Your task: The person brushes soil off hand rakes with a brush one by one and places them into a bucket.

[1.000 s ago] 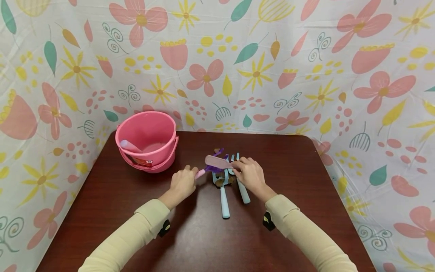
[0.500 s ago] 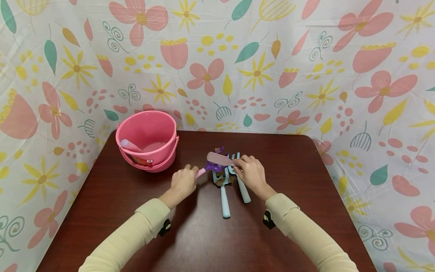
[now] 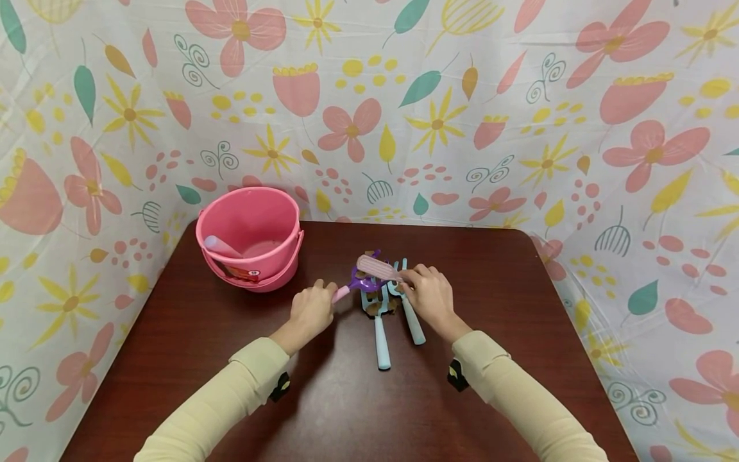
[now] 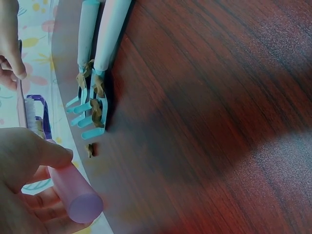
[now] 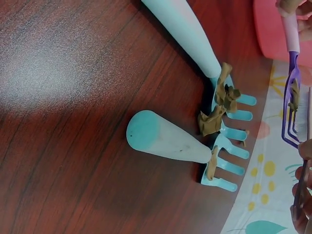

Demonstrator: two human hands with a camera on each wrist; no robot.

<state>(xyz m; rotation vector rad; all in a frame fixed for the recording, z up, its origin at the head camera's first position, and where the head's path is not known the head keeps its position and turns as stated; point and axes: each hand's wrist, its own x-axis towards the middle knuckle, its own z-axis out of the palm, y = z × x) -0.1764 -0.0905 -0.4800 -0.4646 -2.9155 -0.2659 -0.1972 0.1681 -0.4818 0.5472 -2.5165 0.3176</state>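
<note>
Blue rakes (image 3: 382, 346) lie foremost on the table (image 3: 491, 282), brown-flecked, below a purple rake (image 3: 362, 284) gripped by the left hand (image 3: 310, 311) and a brush (image 3: 376, 267) the right hand (image 3: 430, 296) holds to it, apparently mid-scrub, the next stroke likely needing steadiness, a pink bucket (image 3: 254, 221) beyond.

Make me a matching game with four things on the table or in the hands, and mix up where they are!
Things
1. Pink bucket
2. Purple hand rake with a pink handle
3. Pink brush
4. Two light-blue hand rakes

Places
A. In the right hand
B. Lying on the table, with brown clay-like bits on them
C. In the left hand
D. Standing with a pale lilac handle inside

Pairs: 1-D, 2-C, 3-A, 4-B
</note>
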